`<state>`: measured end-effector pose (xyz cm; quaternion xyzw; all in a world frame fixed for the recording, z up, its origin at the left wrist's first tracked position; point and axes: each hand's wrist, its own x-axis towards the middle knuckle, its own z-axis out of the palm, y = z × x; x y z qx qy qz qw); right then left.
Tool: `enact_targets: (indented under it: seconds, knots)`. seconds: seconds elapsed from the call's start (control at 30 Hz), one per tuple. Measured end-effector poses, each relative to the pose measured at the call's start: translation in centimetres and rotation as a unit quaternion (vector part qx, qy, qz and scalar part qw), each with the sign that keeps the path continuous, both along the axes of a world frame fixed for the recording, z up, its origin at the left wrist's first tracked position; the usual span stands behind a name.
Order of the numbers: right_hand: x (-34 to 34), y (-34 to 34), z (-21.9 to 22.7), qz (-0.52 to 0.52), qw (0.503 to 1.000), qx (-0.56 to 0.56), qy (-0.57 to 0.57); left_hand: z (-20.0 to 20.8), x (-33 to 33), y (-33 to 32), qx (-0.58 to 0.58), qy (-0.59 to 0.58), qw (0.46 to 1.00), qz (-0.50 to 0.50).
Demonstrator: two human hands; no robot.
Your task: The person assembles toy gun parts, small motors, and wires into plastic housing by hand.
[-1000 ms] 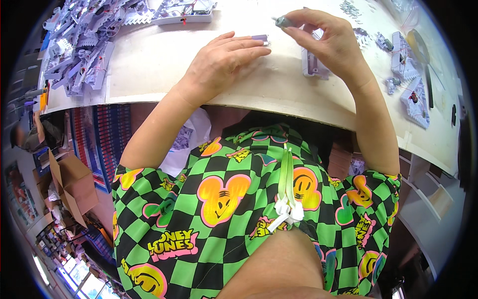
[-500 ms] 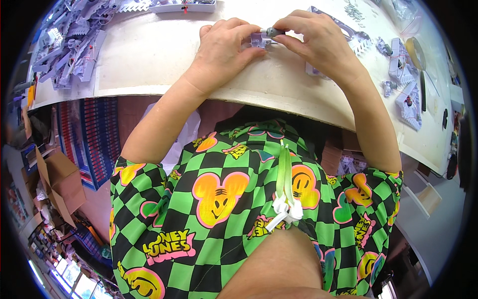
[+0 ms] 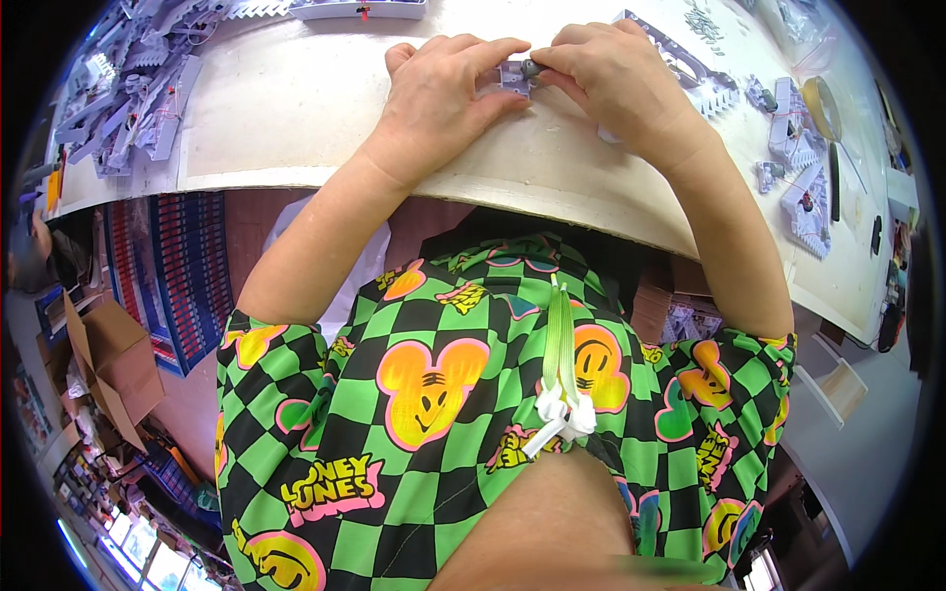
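Note:
Above the far part of the white table, both hands meet at a small lilac plastic housing [image 3: 511,75]. My left hand [image 3: 434,97] grips it from the left, thumb below and fingers above. From the right, my right hand [image 3: 633,91] pinches a small grey cylindrical part [image 3: 530,69] between thumb and fingertips. This grey part sits against the right side of the housing; whether it is inside cannot be made out. My right fingers partly cover it.
Lilac plastic pieces [image 3: 128,94] are heaped at the far left. A shallow lilac tray [image 3: 360,9] lies at the back. Beyond my right hand is a larger lilac frame [image 3: 662,47]. Small wired assemblies [image 3: 810,202] and a tape roll [image 3: 821,108] lie to the right.
My right hand has shifted slightly left and turned, its fingers now curled lower around the grey part. The grey part is closer to the housing. My left hand has barely moved.

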<state>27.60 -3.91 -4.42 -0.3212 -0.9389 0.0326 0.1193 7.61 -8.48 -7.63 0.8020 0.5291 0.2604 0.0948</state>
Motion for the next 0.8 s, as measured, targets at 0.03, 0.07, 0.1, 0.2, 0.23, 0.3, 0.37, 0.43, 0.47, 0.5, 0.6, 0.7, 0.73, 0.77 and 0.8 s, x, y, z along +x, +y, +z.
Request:
enact_targets:
  seconds: [0.03,0.07,0.1,0.2,0.23,0.3,0.37,0.43,0.47,0.5,0.6,0.7,0.73,0.77,0.8]
  knots:
    - [0.1,0.1,-0.2,-0.001,1.0,0.0,-0.001,0.0,0.1,0.0,0.0,-0.001,1.0,-0.001]
    - [0.4,0.3,-0.4,-0.004,1.0,0.003,-0.016,0.0,0.2,0.1,0.018,-0.001,1.0,-0.01]
    - [0.8,0.5,-0.6,-0.006,0.999,0.008,-0.031,-0.1,0.3,0.2,0.039,-0.002,0.999,-0.018]
    - [1.7,0.4,-0.4,-0.005,1.0,0.013,0.027,-0.4,0.5,0.3,0.071,0.026,0.997,-0.029]
    - [2.0,0.3,0.1,-0.004,1.0,0.015,0.026,-0.2,0.4,0.3,0.073,0.025,0.997,-0.028]
    - [3.0,0.3,2.3,-0.038,0.995,0.028,0.091,1.0,0.6,0.6,0.086,0.09,0.992,-0.024]
    - [4.2,0.4,2.5,-0.073,0.989,0.06,0.115,2.1,1.1,0.6,0.088,0.114,0.989,-0.036]
    - [6.1,1.1,3.1,-0.07,0.988,0.071,0.119,3.7,2.0,1.4,0.104,0.145,0.982,-0.056]
    - [7.1,1.6,3.6,-0.077,0.984,0.094,0.129,5.1,2.5,1.7,0.103,0.147,0.982,-0.066]
    - [8.3,2.4,4.3,-0.086,0.983,0.11,0.123,6.1,3.2,2.4,0.099,0.15,0.981,-0.076]
    - [11.6,4.0,6.5,-0.195,0.956,0.071,0.207,8.1,4.5,4.4,0.116,0.118,0.981,-0.106]
    - [14.9,6.8,7.6,-0.296,0.924,0.108,0.219,9.9,7.6,9.1,0.141,0.07,0.98,-0.119]
    - [15.8,7.6,8.6,-0.314,0.919,0.084,0.222,10.7,8.9,10.9,0.138,0.06,0.98,-0.129]
    - [16.5,8.3,8.8,-0.317,0.918,0.086,0.224,11.0,10.3,12.9,0.126,0.064,0.981,-0.135]
    - [17.4,9.1,8.8,-0.335,0.906,0.07,0.25,10.8,12.0,15.3,0.127,0.078,0.979,-0.138]
